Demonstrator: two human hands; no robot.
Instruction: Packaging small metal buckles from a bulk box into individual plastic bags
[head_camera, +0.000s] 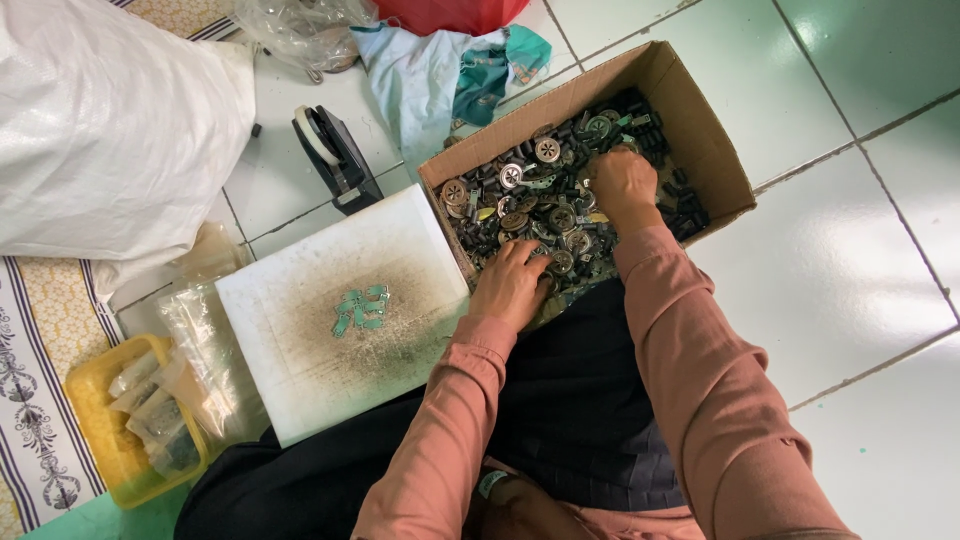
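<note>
Both hands in cardboard box (700, 120), L hand (510, 285) near edge, R hand (625, 185) mid; grips unclear.

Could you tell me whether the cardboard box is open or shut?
Open: the brown cardboard box has no lid on top, showing small metal parts.

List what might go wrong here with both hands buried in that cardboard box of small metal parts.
1. The left hand and right hand dig bare into the heaped metal parts; an edge might nick them.
2. The cardboard box is piled full, so parts may spill onto the tile floor.
3. The small green pieces lie loose on the white board; a sleeve could sweep them off.
</note>
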